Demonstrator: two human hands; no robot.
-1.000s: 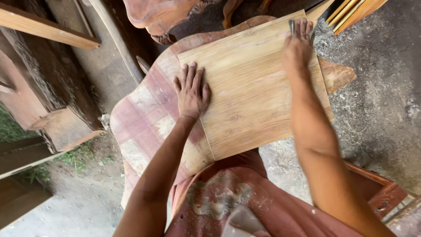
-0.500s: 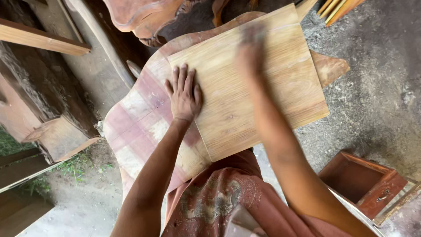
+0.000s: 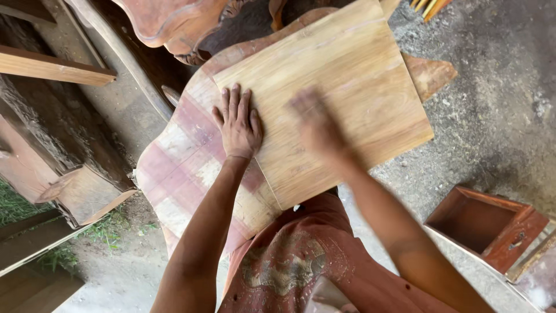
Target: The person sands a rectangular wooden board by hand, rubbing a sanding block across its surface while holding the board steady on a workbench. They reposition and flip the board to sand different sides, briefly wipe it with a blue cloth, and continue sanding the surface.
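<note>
Head view: your left hand (image 3: 238, 124) stays flat, fingers spread, on the pale wooden board (image 3: 341, 93), while your blurred right hand (image 3: 315, 124), grip unclear, has slid toward you, probably rubbing it.

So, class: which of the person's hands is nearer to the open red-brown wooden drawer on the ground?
The right hand, blurred over the middle of the pale board, is nearer the drawer. The left hand lies flat on the board's far edge.

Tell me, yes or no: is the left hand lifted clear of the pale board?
No. The left hand lies flat, fingers spread, pressing on the near-left edge of the pale board, which rests on a reddish curved panel.
</note>
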